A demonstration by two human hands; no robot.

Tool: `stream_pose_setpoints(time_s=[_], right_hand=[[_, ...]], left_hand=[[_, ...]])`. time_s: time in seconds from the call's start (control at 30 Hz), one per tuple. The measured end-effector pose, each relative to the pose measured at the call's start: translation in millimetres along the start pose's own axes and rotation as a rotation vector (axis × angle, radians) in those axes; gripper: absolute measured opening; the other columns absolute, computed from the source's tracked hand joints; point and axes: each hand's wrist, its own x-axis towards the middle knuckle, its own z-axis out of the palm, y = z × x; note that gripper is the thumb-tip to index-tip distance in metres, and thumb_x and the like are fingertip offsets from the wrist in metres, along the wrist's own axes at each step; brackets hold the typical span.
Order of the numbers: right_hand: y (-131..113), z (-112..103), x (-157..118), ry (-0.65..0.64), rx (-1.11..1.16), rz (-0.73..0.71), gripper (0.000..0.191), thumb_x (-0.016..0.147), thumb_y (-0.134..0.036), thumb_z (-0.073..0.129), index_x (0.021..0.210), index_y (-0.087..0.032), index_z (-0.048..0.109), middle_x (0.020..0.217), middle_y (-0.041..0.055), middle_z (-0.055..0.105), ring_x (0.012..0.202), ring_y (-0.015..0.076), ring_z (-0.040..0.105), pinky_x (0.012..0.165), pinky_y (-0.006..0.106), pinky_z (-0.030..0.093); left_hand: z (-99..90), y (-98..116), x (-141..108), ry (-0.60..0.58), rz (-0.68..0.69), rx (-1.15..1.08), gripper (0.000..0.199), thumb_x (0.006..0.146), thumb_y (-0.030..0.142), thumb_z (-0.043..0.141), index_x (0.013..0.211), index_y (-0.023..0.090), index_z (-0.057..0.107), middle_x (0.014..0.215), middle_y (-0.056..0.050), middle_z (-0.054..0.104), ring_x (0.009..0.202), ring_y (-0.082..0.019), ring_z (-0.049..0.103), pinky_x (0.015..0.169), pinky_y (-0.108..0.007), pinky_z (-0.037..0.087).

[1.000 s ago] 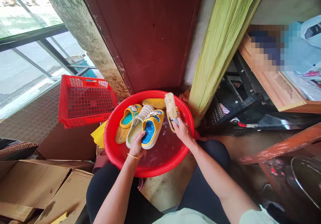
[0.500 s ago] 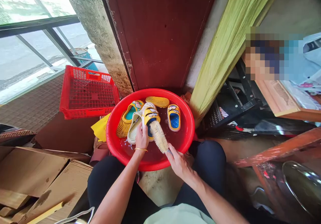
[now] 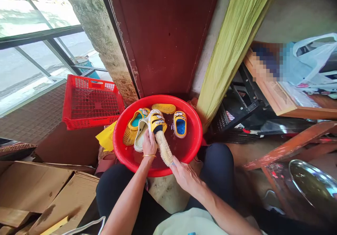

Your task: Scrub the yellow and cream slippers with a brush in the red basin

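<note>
Brush: since a second ago, it [image 3: 165, 149] has swung from the far slipper [image 3: 180, 126] into the held slipper's opening.
Held slipper [image 3: 158, 121]: over the red basin [image 3: 198, 133], beside the cream clog [image 3: 139, 143]; likely light, flexible, slippery wet.
Left hand [image 3: 149, 142]: yours is clamped on the slipper's side; grip its thick sole edge.
Right hand [image 3: 185, 175]: closed round the brush handle; bristles look stiff, so hold behind them.

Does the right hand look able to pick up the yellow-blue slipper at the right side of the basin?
Probably not as things stand: the slipper lies near and uncovered, but the right hand is holding the brush.
</note>
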Motion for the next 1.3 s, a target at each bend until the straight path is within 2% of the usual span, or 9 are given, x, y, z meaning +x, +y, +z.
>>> stream_pose_setpoints(time_s=[0.13,0.23,0.4,0.6,0.77,0.83,0.93,1.13,1.3], right_hand=[[5,-15,14,0.001,-0.156,0.123,0.053,0.106,-0.038,0.033,0.152,-0.014,0.043,0.112,0.0192,0.075,0.097,0.0297,0.074,0.079,0.035,0.053],[8,-23,19,-0.043,-0.124,0.080,0.050,0.106,-0.036,0.033,0.148,-0.013,0.047,0.112,0.0186,0.075,0.099,0.0279,0.074,0.082,0.034,0.052],[33,-30,-16,-0.091,0.111,0.003,0.045,0.103,-0.043,0.040,0.139,-0.023,0.057,0.106,0.0106,0.077,0.099,0.0243,0.073,0.082,0.029,0.051],[64,-44,-20,0.079,0.453,0.146,0.059,0.101,-0.058,0.037,0.142,-0.019,0.055,0.063,-0.0025,0.061,0.051,0.0147,0.059,0.049,0.024,0.044],[66,-31,12,0.042,0.650,0.093,0.057,0.097,-0.059,0.044,0.138,-0.021,0.055,0.063,-0.0064,0.056,0.040,0.0091,0.047,0.040,0.021,0.038],[70,-24,22,0.025,0.740,0.098,0.055,0.095,-0.061,0.046,0.131,-0.021,0.057,0.063,-0.0070,0.056,0.038,0.0085,0.045,0.036,0.020,0.036],[77,-21,30,0.055,0.909,0.152,0.049,0.092,-0.066,0.048,0.111,-0.022,0.059,0.064,-0.0068,0.057,0.037,0.0083,0.047,0.032,0.019,0.033],[79,-24,35,0.112,1.082,0.222,0.048,0.089,-0.070,0.053,0.092,-0.022,0.054,0.066,-0.0064,0.059,0.036,0.0069,0.047,0.031,0.017,0.033],[77,-23,33,0.126,1.058,0.218,0.048,0.089,-0.070,0.053,0.097,-0.022,0.055,0.066,-0.0064,0.059,0.037,0.0067,0.048,0.032,0.017,0.035]], left_hand=[[2.1,4,-8,-0.079,0.008,0.033,0.049,0.101,0.044,0.040,0.140,0.017,0.050,0.128,-0.016,0.067,0.120,-0.029,0.063,0.103,-0.045,0.049],[-1.0,6,-11,-0.102,0.020,0.106,0.051,0.101,0.044,0.038,0.143,0.016,0.048,0.129,-0.017,0.067,0.117,-0.030,0.065,0.098,-0.044,0.051],[-5.9,5,-5,-0.174,0.030,0.302,0.056,0.103,0.045,0.035,0.148,0.013,0.044,0.129,-0.020,0.067,0.109,-0.032,0.070,0.093,-0.046,0.053],[14.2,3,-23,-0.448,0.171,0.468,0.058,0.101,0.042,0.042,0.151,0.014,0.039,0.122,-0.019,0.071,0.107,-0.031,0.071,0.090,-0.041,0.054],[-5.3,9,-19,-0.337,0.278,0.452,0.044,0.099,0.041,0.047,0.135,0.018,0.058,0.119,-0.013,0.073,0.105,-0.023,0.070,0.093,-0.033,0.052],[-28.6,10,-1,-0.167,0.203,0.482,0.040,0.100,0.044,0.045,0.126,0.021,0.064,0.112,-0.010,0.074,0.098,-0.022,0.071,0.090,-0.033,0.052],[-62.4,3,32,0.024,0.051,0.671,0.047,0.097,0.044,0.047,0.131,0.016,0.062,0.121,-0.016,0.070,0.113,-0.030,0.065,0.098,-0.040,0.048],[-71.5,-16,54,-0.110,-0.175,0.915,0.076,0.087,0.044,0.057,0.151,0.008,0.041,0.151,-0.026,0.046,0.136,-0.040,0.048,0.106,-0.050,0.041],[-51.7,-11,42,-0.245,-0.230,0.932,0.049,0.091,0.034,0.048,0.134,0.014,0.060,0.133,-0.022,0.065,0.134,-0.036,0.052,0.109,-0.055,0.035]])
